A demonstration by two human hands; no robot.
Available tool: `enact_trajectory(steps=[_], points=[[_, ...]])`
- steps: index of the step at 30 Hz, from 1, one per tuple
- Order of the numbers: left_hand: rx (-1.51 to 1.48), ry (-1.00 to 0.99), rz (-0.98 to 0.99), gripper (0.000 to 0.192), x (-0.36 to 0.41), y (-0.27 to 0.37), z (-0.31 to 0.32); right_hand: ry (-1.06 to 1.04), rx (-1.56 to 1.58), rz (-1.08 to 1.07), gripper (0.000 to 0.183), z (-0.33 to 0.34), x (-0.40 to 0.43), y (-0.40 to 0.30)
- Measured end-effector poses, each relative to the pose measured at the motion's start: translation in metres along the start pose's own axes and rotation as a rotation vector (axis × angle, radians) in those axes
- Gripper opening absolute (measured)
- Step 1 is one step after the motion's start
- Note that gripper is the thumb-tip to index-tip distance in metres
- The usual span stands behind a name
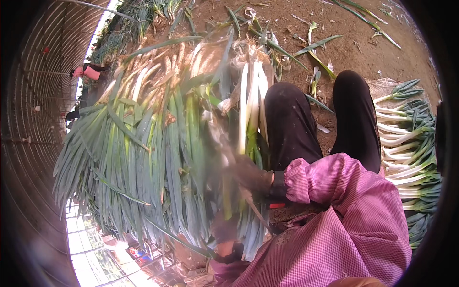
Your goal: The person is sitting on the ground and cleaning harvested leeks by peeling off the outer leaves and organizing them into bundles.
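My right hand (251, 175), in a dark glove, is closed around a blurred long green onion (219, 138) whose pale shank slants up and left. Below it, my gloved left hand (226, 226) is near the green leaf part of a stalk (227, 201); blur hides its fingers. A broad heap of long green onions (172, 118) lies to the left, soil-stained roots at the top and leaves pointing down. Cleaner white shanks (254, 97) lie beside my dark-clad knee (288, 104). A brown strip (258, 211) runs below my right hand.
Onions with bright white shanks (403, 158) lie in a row on a sheet at the right. Torn leaves (319, 45) litter the bare soil (362, 53). A person's pink sleeve (91, 73) shows at the far left, under the ribbed greenhouse wall (43, 104). More onions (143, 16) lie beyond.
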State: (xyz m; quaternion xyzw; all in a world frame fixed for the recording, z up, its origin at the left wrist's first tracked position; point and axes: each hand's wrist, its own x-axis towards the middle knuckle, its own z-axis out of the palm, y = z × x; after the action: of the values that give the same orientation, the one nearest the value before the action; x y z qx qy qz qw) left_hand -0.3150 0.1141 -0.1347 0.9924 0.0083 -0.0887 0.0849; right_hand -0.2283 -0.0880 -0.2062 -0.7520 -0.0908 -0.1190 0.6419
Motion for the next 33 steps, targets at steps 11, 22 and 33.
enact_trajectory(steps=[11, 22, 33], points=[[-0.428, -0.066, 0.106, 0.032, -0.025, -0.026, -0.037, -0.061, 0.429, 0.164, 0.024, -0.016, -0.026, -0.016], [-0.538, -0.09, 0.032, 0.026, 0.001, 0.021, -0.048, 0.131, 0.669, 0.391, 0.02, -0.073, -0.006, -0.077], [-0.191, -0.148, 0.611, 0.036, 0.108, 0.041, 0.025, 0.256, 0.614, 0.57, 0.023, -0.082, -0.026, -0.085]])
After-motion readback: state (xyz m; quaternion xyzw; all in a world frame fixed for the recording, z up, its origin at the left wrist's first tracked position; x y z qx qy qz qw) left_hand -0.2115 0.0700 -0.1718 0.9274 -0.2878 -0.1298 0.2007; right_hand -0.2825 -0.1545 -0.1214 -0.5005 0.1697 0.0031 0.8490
